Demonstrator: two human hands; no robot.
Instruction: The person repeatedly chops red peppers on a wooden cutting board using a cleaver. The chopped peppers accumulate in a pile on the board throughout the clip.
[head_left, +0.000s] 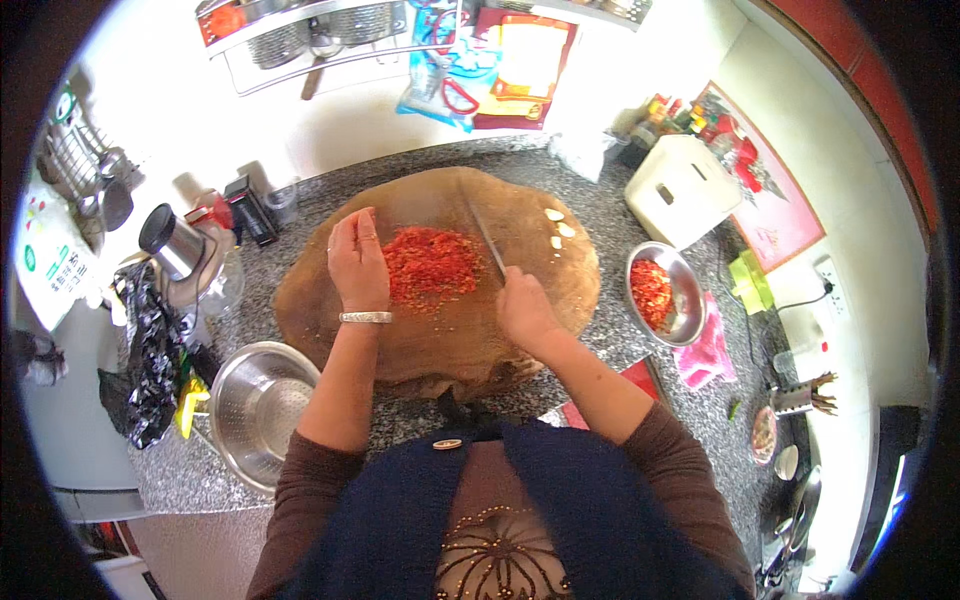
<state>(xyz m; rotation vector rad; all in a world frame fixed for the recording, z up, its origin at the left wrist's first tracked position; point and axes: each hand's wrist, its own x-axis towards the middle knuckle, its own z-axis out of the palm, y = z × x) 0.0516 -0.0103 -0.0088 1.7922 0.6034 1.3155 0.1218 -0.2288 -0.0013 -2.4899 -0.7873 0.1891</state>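
A heap of finely chopped red chili (431, 264) lies on a thick wooden chopping board (442, 349). My right hand (525, 307) grips the handle of a knife (486, 234), whose blade stands nearly edge-on to the right of the heap. At the heap's left side is my left hand (356, 259), fingers together and pointing away from me, with a bracelet at the wrist. It appears to hold nothing; whether it touches the chili cannot be told. Several peeled garlic cloves (566, 230) rest on the board's right part.
Right of the board stands a steel bowl (684, 330) with chopped chili, beside a pink cloth (709, 352). A white container (679, 191) is behind it. A steel colander (262, 416) sits at the near left. Bags (450, 67) hang from a wall rack (337, 71).
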